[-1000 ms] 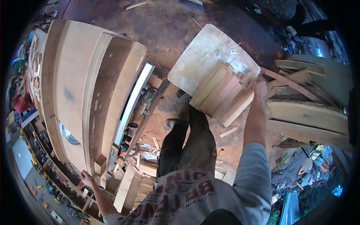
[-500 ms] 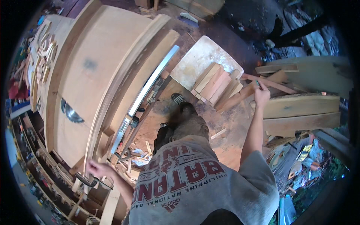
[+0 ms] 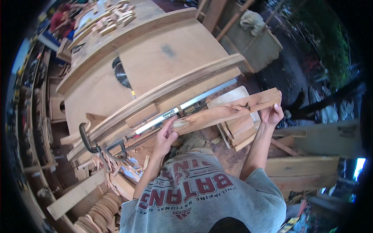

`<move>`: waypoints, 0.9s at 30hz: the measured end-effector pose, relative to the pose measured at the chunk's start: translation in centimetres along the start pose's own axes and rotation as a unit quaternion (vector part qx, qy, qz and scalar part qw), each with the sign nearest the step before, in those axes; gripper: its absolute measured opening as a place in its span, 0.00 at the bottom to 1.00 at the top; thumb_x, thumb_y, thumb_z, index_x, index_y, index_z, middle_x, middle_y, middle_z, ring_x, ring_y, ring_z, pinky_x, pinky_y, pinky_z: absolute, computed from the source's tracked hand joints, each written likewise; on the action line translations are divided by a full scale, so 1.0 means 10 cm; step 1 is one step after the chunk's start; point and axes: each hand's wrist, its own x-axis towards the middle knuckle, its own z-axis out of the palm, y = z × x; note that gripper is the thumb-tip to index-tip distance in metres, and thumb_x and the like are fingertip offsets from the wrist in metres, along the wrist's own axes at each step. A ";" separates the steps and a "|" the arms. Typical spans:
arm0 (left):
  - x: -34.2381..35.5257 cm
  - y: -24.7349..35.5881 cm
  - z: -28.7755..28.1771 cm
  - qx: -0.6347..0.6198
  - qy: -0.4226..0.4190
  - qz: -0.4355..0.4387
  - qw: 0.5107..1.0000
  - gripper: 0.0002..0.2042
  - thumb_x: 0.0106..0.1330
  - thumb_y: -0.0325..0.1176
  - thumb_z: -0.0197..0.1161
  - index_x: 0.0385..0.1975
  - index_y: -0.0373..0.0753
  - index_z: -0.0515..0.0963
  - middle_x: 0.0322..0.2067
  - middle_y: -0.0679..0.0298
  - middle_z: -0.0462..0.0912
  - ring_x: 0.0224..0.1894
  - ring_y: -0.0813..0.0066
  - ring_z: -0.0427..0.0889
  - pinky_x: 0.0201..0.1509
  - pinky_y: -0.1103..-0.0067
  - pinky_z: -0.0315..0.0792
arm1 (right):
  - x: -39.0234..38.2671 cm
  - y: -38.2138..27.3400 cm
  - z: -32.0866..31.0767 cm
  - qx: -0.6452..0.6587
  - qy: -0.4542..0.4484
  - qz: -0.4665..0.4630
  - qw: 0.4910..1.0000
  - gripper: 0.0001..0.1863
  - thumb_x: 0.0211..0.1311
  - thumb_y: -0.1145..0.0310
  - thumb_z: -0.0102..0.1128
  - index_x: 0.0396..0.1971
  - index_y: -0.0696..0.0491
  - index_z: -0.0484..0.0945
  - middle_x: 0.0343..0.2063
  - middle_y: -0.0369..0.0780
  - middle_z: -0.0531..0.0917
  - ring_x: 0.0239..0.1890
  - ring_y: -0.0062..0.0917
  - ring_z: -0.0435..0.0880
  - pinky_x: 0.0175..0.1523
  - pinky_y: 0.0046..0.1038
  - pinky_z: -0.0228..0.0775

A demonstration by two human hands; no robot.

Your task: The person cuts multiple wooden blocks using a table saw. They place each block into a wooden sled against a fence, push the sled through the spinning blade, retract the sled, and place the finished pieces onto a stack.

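A long, cracked wooden board (image 3: pixel 210 119) is held crosswise above my body, with my left hand (image 3: pixel 166 136) closed on its left end and my right hand (image 3: pixel 271 114) gripping its right end. Just beyond it is a wooden saw jig (image 3: pixel 163 49) with raised rails and a dark circular blade (image 3: pixel 120 73) showing in its slot. A black clamp (image 3: pixel 88 139) sits at the jig's left end, and an aluminium rail (image 3: pixel 206 93) runs along its near side. Under the board's right part, a stack of short boards (image 3: pixel 237 133) lies on a pale square top (image 3: pixel 231 95).
A person in red (image 3: pixel 62 21) is near a table of wooden offcuts (image 3: pixel 116 19) at upper left. Shelves (image 3: pixel 37 116) line the left; stacked wood discs (image 3: pixel 99 213) and scraps lie low left. Leaning panels (image 3: pixel 256 46) stand at upper right, large planks (image 3: pixel 299 171) at right.
The board has been lifted from beside the stack and now spans between both hands. My left hand has moved rightward onto it. The view has swung toward the jig.
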 end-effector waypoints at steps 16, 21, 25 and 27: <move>-0.04 1.03 -1.12 0.070 0.258 0.040 0.963 0.32 0.74 0.26 0.66 0.77 0.37 0.65 0.69 0.53 0.75 0.67 0.65 0.78 0.70 0.71 0.74 | 1.70 2.36 0.35 0.066 -0.159 0.228 0.958 0.40 0.45 0.84 0.69 0.62 0.41 0.77 0.70 0.51 0.73 0.72 0.45 0.72 0.78 0.54 0.63; 0.21 1.25 -1.41 0.176 0.285 0.062 0.940 0.30 0.72 0.26 0.67 0.74 0.37 0.70 0.73 0.53 0.70 0.69 0.64 0.76 0.71 0.69 0.74 | 2.11 2.86 0.18 0.025 -0.167 0.265 0.949 0.37 0.51 0.90 0.65 0.62 0.45 0.74 0.72 0.51 0.70 0.72 0.43 0.73 0.76 0.48 0.69; 0.38 1.30 -1.63 0.193 0.276 0.031 0.941 0.29 0.73 0.32 0.67 0.73 0.36 0.71 0.71 0.54 0.70 0.70 0.64 0.75 0.73 0.68 0.72 | 2.27 3.14 0.11 -0.005 -0.165 0.299 0.940 0.37 0.53 0.90 0.66 0.63 0.45 0.72 0.71 0.51 0.70 0.71 0.41 0.74 0.73 0.44 0.75; 0.49 1.28 -1.74 0.230 0.260 0.027 0.937 0.29 0.72 0.32 0.68 0.73 0.35 0.71 0.70 0.54 0.72 0.69 0.63 0.76 0.72 0.68 0.73 | 2.33 3.23 0.05 -0.014 -0.160 0.309 0.937 0.37 0.53 0.89 0.66 0.63 0.45 0.71 0.71 0.51 0.70 0.71 0.41 0.74 0.72 0.44 0.75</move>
